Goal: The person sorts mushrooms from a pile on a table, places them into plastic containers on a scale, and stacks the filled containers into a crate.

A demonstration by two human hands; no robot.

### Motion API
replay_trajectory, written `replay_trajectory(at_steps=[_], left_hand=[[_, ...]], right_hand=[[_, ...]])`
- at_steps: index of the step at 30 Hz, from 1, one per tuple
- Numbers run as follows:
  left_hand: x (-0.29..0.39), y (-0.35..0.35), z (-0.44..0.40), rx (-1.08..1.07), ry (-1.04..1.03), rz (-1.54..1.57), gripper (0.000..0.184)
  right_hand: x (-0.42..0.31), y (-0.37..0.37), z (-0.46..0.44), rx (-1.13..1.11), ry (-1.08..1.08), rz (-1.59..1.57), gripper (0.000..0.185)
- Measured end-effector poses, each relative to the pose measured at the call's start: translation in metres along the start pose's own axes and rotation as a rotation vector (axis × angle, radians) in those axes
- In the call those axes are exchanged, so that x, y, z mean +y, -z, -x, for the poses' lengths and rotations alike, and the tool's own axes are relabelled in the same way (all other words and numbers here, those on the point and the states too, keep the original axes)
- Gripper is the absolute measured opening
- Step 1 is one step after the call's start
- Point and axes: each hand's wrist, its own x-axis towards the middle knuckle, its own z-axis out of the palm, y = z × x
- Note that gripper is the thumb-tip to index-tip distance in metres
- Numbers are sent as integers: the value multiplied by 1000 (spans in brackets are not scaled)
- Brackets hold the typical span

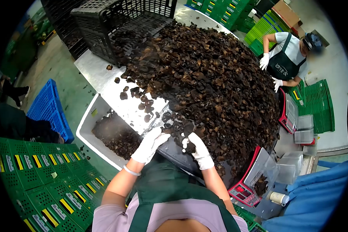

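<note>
A large heap of dark brown wood ear mushrooms [216, 77] covers the metal table [104, 79]. At the near edge of the heap, my left hand [150, 145], in a white glove, has its fingers drawn together beside some loose pieces; whether it holds one cannot be made out. My right hand [195, 149], also gloved in white, is closed on a dark mushroom piece [188, 129] just to the right. Several loose pieces [174, 125] lie between and above the two hands.
A black crate [91, 23] lies tipped at the back left. Below left is a grey-white bin [89, 120] with mushrooms. Red scales [243, 190] and clear boxes [288, 170] stand right. A co-worker [284, 62] is across the heap. Green crates [46, 170] are left.
</note>
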Motion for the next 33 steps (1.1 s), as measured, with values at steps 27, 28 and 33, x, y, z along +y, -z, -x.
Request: replay_trajectory(at_steps=[27, 28, 33], left_hand=[[124, 104, -120, 744, -980, -1588, 24], [127, 105, -119, 740, -979, -1589, 24], [146, 121, -66, 951, -868, -1356, 29]], right_hand=[[-9, 48, 14, 4, 110, -108, 41], [-9, 51, 14, -17, 116, -79, 41], [-10, 66, 15, 132, 122, -218, 57]])
